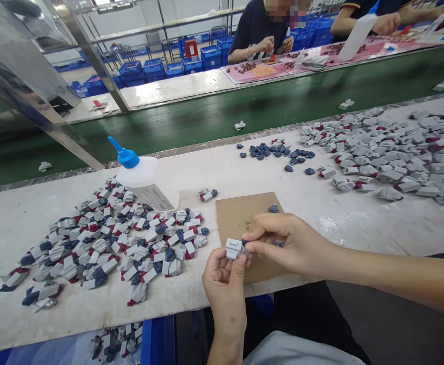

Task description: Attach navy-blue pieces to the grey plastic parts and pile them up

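Observation:
My left hand (pixel 227 281) pinches a small grey plastic part (pixel 233 248) between thumb and fingers, over the near edge of a brown cardboard sheet (pixel 231 213). From the right, my right hand (pixel 279 243) holds a small dark blue piece (pixel 244 242) against the right end of that part. Its fingertips hide most of the blue piece. On the cardboard lies another dark blue piece (pixel 273 208). Just beyond the sheet is a grey part with maroon and blue ends (pixel 208 194).
At left lies a heap of grey, maroon and blue parts (pixel 100 246), with a white blue-capped bottle (pixel 142 177) in it. Loose blue pieces (pixel 262 151) and a grey-maroon pile (pixel 393 152) are at right. Beyond runs a green conveyor (pixel 191 121); co-workers sit across it.

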The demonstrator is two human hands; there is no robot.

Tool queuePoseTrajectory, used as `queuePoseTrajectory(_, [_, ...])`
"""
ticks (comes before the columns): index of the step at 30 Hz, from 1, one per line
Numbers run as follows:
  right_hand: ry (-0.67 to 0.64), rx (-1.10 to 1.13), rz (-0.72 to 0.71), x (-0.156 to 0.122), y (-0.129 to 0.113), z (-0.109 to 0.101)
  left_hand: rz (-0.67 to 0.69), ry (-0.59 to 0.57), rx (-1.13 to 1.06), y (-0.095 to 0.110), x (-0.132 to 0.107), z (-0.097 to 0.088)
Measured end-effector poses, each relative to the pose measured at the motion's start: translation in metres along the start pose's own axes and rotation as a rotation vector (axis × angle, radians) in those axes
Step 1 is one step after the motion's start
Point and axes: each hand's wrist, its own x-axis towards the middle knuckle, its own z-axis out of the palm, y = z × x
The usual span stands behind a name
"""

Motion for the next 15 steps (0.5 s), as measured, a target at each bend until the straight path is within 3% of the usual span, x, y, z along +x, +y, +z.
queuePoseTrajectory(3, [-0.069,0.07,0.065,0.003,0.002,0.001,-0.004,-0.013,0.062,0.002,0.005,-0.004])
queuePoseTrajectory(5, [-0.185,0.085,0.057,0.017,0.004,-0.003,0.043,0.014,0.184,0.005,0.011,-0.011])
queuePoseTrajectory(7, [-0.268,0.004,-0.024,0.046,0.01,-0.015,0.23,0.097,0.411,0.008,0.02,-0.022])
queuePoseTrajectory(8, [-0.246,-0.09,-0.064,0.068,0.015,-0.025,0.376,0.137,0.554,0.009,0.025,-0.029])
queuePoseTrajectory(10, [-0.046,-0.359,-0.071,0.121,0.029,-0.051,0.691,0.19,0.854,0.009,0.038,-0.042])
queuePoseTrajectory(12, [0.271,-0.687,0.105,0.179,0.048,-0.081,0.924,0.196,1.101,0.006,0.05,-0.052])
queuePoseTrajectory(15, [0.411,-0.798,0.209,0.252,0.081,-0.117,1.052,0.27,1.321,-0.003,0.065,-0.058])
